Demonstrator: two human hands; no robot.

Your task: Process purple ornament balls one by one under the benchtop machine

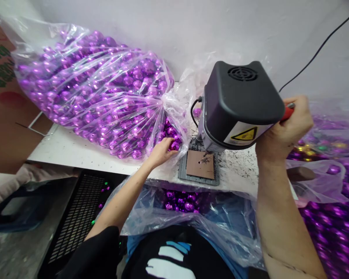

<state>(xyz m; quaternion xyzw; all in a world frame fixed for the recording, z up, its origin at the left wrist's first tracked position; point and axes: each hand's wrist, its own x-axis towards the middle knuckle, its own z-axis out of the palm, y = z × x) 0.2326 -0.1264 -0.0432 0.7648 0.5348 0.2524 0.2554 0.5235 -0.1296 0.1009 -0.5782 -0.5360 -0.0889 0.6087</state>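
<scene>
White speckled table (75,151), front edge: our left hand (161,152) pinches a shiny purple ball (174,145) at the bulging clear bag (99,89); right hand (287,124) grips the black press's (238,100) red lever (288,112); most balls seem untouched

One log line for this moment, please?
left hand: on purple balls at bag mouth | right hand: gripping red handle beside black machine
</scene>
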